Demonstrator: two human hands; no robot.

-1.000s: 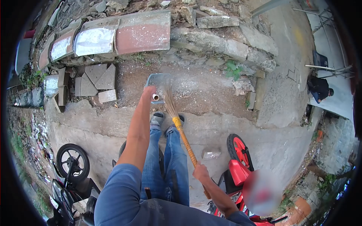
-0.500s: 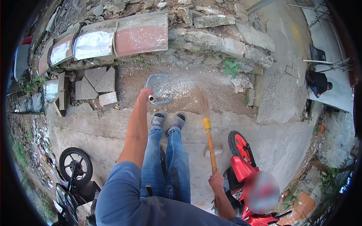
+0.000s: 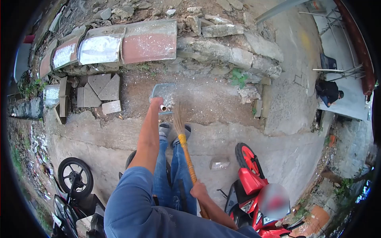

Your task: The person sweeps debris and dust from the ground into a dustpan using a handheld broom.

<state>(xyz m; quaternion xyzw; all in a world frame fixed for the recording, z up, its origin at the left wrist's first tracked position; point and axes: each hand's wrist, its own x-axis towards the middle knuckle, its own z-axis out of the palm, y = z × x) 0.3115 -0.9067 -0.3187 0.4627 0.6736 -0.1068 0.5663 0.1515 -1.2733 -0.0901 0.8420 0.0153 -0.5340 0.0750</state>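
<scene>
My left hand (image 3: 156, 102) is closed round the tube-like handle of a blue-grey dustpan (image 3: 160, 86), which rests on the dirt ahead of my feet. Pale bits of debris show inside its rim. Lower right, my right hand (image 3: 199, 190) grips the wrapped yellow-brown handle of a broom (image 3: 187, 156). The bristles are blurred by motion and reach the dustpan's open right side. Whether they touch it I cannot tell. Part of the dustpan is hidden behind my left hand.
Paving blocks (image 3: 92, 93) are stacked left of the dirt strip. Beyond it runs a low wall of stone slabs (image 3: 222, 51). A red motorcycle (image 3: 252, 181) stands right, a black one (image 3: 75, 180) left. A person (image 3: 329, 93) is at the far right.
The broom and my right hand have swung left, bringing the bristles from the open dirt to the dustpan. The dustpan and my left hand have shifted slightly.
</scene>
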